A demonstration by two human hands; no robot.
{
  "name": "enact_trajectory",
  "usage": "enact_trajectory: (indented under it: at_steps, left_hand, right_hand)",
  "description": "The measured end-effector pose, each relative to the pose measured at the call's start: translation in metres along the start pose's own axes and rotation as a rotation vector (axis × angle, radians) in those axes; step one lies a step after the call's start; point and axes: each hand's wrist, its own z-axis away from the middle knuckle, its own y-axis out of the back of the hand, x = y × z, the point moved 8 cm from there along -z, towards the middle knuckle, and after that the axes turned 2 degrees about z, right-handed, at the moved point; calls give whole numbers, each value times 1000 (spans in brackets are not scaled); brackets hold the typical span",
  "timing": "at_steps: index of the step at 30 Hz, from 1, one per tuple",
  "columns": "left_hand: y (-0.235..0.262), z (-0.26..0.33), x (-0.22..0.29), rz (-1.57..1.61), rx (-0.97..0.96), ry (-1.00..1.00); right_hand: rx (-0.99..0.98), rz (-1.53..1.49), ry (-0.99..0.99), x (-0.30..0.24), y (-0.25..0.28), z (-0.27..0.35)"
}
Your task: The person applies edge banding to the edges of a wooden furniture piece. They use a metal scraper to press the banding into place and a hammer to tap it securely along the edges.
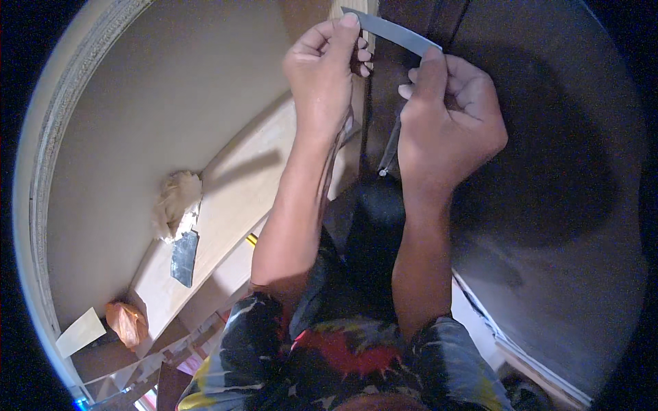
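Note:
A thin, slightly bowed grey strip [394,32] is stretched between my two hands at the top of the view. My left hand [325,61] pinches its left end, thumb on top. The right end is pinched by my right hand [456,113], thumb pressed on its face and fingers curled underneath. Both forearms reach up from the lower edge. Whether the strip is metal or plastic, I cannot tell.
Left of my arms lies a pale wooden board [240,171]. On it rest a crumpled tan lump [178,198] and a dark flat piece [183,259]. An orange crumpled bag [127,324] and pale card [81,333] lie lower left. A dark brown panel [548,137] fills the right.

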Motion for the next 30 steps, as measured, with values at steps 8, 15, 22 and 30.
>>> enact_trajectory:
  at_steps: [8, 15, 22, 30]
  left_hand:
    - [-1, -15, 5, -22, -11, 10]
    - [-6, -8, 9, -20, 1, -4]
    - [-1, -7, 1, -17, -13, -35]
    - [-3, -6, 4, -49, -8, -22]
  right_hand:
    - [-20, -56, 8, -7, -12, -9]
    - [-3, 34, 29, 0, -4, -3]
    - [8, -12, 31, 1, -5, -2]
    - [10, 27, 6, -2, -5, -4]
